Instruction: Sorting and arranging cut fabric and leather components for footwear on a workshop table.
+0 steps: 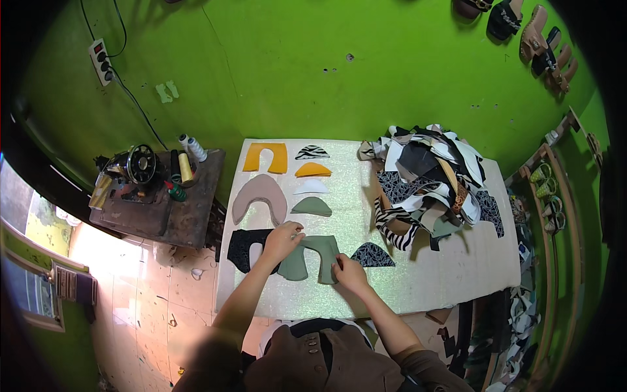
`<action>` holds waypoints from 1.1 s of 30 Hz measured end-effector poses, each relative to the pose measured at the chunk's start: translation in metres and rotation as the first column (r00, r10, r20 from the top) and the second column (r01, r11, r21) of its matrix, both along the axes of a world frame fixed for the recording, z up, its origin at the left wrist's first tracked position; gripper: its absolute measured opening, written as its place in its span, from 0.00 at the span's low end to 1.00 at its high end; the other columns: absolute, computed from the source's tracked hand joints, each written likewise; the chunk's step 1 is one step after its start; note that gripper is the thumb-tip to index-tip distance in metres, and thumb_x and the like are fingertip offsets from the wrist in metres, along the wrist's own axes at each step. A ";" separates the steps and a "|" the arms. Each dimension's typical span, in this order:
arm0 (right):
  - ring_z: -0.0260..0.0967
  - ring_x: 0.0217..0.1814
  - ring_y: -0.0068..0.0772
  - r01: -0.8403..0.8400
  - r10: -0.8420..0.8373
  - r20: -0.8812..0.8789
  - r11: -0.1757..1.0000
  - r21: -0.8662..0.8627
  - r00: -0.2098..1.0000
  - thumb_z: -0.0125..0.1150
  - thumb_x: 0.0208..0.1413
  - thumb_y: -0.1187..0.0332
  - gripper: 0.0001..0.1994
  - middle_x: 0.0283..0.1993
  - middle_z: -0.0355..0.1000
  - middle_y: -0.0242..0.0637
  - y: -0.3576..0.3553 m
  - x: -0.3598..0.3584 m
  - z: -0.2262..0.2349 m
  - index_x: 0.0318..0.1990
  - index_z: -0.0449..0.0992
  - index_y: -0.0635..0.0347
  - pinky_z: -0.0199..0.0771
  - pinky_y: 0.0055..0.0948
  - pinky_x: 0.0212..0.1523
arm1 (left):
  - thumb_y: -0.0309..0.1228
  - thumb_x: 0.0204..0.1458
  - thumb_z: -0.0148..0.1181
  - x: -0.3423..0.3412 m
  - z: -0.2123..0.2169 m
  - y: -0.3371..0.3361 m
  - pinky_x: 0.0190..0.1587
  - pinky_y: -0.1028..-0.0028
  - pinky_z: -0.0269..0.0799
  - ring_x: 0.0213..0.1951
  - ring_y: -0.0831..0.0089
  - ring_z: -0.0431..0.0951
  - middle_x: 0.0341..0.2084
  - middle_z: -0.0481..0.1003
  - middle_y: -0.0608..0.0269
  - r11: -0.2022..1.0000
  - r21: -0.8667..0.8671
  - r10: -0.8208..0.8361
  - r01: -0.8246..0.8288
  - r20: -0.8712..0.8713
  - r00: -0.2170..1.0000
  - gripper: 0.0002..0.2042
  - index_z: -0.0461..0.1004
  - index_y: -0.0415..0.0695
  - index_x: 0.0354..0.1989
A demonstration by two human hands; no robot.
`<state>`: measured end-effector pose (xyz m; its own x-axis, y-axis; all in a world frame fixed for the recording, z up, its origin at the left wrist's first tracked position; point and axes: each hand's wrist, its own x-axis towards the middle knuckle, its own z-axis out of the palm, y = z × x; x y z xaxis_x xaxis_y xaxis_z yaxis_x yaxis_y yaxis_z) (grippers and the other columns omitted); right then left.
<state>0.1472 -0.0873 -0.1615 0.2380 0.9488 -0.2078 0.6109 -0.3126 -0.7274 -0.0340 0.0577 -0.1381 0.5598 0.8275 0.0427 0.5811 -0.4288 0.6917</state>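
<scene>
Head view: our left hand (282, 239) lies flat, fingers spread, on the green U-shaped piece (311, 256) at the table's (424, 287) near edge. Our right hand (349, 271) pinches its right leg. Black U-shaped piece (243, 248) just left; patterned wedge (372, 255) right; scrap pile (431, 186) beyond.

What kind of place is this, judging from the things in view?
Probably a small shoe-making workshop. Cut U-shaped upper pieces lie in rows on the work table, finished sandals hang on the green wall, and a sewing machine stands on a side table. Both hands rest on a green piece.

Olive green cutout (312, 257), mustard cutout (266, 157), green wall (294, 72).
</scene>
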 end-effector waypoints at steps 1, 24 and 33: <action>0.73 0.35 0.49 -0.003 0.005 0.076 1.000 -0.021 0.997 0.52 0.54 0.65 0.15 0.32 0.74 0.48 0.000 -0.003 0.004 0.46 0.70 0.64 0.70 0.40 0.36 | 0.33 0.46 0.59 -0.002 -0.004 -0.001 0.39 0.66 0.70 0.37 0.59 0.75 0.35 0.74 0.55 0.995 0.099 0.003 -0.002 -0.008 1.000 0.13 0.73 0.41 0.39; 0.60 0.19 0.24 0.194 -0.162 -0.363 0.980 0.052 0.917 0.55 0.55 0.70 0.09 0.18 0.65 0.32 -0.011 0.000 -0.006 0.40 0.70 0.66 0.64 0.25 0.27 | 0.28 0.50 0.57 -0.012 -0.007 -0.028 0.33 0.68 0.70 0.26 0.63 0.73 0.31 0.71 0.53 0.959 -0.197 0.238 -0.206 0.152 0.959 0.16 0.66 0.41 0.48; 0.56 0.53 0.51 -0.001 -0.081 0.369 0.976 0.218 0.926 0.62 0.42 0.62 0.33 0.48 0.60 0.51 0.015 -0.018 0.020 0.57 0.60 0.61 0.58 0.42 0.53 | 0.39 0.39 0.64 0.011 -0.008 -0.037 0.52 0.63 0.62 0.53 0.58 0.64 0.49 0.64 0.52 0.961 0.272 0.034 0.049 -0.292 0.956 0.30 0.64 0.41 0.52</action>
<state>0.1290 -0.0720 -0.1413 0.2975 0.9488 0.1065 0.8410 -0.2076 -0.4997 -0.0225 0.0209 -0.1465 0.5882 0.8024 0.1007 0.7348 -0.5823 0.3479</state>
